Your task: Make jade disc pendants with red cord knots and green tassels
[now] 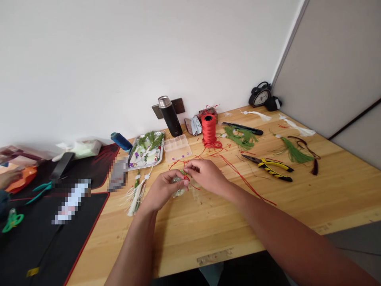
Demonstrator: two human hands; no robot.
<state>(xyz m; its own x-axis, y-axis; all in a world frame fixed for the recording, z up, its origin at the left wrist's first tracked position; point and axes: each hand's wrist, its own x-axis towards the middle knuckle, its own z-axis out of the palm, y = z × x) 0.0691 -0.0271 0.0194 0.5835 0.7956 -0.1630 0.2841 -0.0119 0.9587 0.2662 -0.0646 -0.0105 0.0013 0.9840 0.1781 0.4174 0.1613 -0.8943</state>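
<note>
My left hand point(171, 186) pinches a red cord point(187, 178) between thumb and forefinger at the middle of the wooden table. Close against it, my right hand point(205, 172) has its fingertips pressed together on the same small work, where a bit of green shows. What exactly lies between the right fingertips is partly hidden. Beneath the hands stands a small clear glass jar point(178, 187), half covered by the left fingers. Loose lengths of red cord trail over the wood to the spool of red cord point(208, 129) behind.
Yellow-black pliers point(269, 167), a box cutter point(244, 128) and green tassels point(297, 151) lie right. Behind are a black flask point(171, 119), a clear bead box point(178, 145) and a metal tray point(162, 159). Left, another person's hand point(10, 176) is near an orange bag point(25, 178).
</note>
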